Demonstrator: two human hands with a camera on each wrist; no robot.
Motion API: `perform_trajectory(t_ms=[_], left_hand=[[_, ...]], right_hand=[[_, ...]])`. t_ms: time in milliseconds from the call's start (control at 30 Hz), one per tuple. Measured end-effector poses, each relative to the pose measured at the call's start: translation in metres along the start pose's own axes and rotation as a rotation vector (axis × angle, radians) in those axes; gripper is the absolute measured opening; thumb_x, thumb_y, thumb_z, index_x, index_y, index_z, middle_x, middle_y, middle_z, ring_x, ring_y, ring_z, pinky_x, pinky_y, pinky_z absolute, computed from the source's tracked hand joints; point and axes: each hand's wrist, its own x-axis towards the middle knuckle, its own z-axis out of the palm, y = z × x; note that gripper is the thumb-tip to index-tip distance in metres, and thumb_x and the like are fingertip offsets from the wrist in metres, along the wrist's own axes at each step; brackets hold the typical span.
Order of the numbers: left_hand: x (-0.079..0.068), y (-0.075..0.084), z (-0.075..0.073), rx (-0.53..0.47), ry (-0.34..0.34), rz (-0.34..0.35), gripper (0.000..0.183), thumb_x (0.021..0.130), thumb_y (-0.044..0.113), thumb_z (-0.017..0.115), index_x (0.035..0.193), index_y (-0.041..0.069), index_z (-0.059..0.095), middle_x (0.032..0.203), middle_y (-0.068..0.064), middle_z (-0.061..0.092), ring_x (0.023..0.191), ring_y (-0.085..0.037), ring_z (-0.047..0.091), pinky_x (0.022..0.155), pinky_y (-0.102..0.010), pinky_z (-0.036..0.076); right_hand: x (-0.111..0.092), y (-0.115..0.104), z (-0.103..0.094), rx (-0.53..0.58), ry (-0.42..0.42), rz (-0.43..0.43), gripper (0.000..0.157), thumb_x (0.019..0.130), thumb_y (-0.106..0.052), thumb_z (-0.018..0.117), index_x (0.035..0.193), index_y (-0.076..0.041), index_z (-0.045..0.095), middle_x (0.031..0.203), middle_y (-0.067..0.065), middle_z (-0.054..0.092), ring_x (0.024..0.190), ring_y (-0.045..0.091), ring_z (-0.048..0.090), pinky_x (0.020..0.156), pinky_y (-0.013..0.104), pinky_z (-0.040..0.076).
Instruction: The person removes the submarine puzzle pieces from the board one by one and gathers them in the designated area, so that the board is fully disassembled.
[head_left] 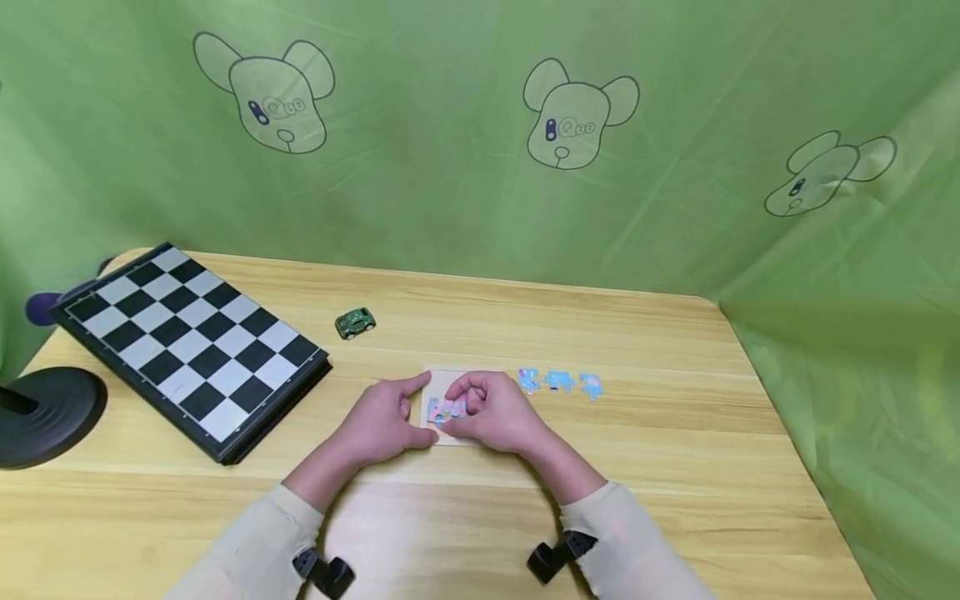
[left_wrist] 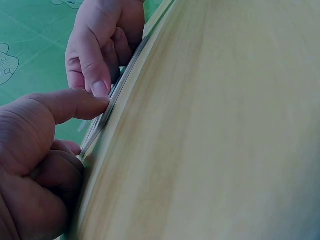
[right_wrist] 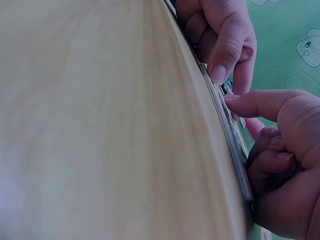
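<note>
The left hand (head_left: 381,421) grips the puzzle board (head_left: 438,382); keep it steady. I can't tell if the right hand (head_left: 501,412) pinches any puzzle pieces (head_left: 447,410); match edges, press gently.

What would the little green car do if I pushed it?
The green toy car would probably roll, since it stands upright on small wheels. It seems unlikely to tip with a gentle push, because its body looks low. Nudged sideways, it might slide, as the table looks smooth.
</note>
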Motion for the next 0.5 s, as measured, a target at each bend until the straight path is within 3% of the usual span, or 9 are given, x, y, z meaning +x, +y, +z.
perform_trajectory(t_ms=[233,500], left_hand=[[0.001,0.0,0.001,0.009,-0.005,-0.013,0.09,0.071,0.016,0.09,0.149,0.007,0.047,0.054,0.003,0.037,0.046,-0.01,0.031,0.045,-0.026,0.029],[0.0,-0.001,0.001,0.019,-0.005,-0.013,0.091,0.071,0.016,0.091,0.15,0.006,0.045,0.054,0.003,0.036,0.046,-0.011,0.03,0.047,-0.029,0.032]], right_hand=[[-0.009,0.001,-0.011,0.057,0.018,-0.042,0.03,0.074,-0.005,0.087,0.099,-0.006,0.07,0.058,-0.004,0.034,0.053,0.011,0.032,0.072,0.03,0.043],[-0.026,0.008,-0.036,0.008,0.05,-0.037,0.031,0.074,-0.005,0.088,0.099,-0.004,0.069,0.059,-0.005,0.032,0.055,0.012,0.031,0.075,0.032,0.041]])
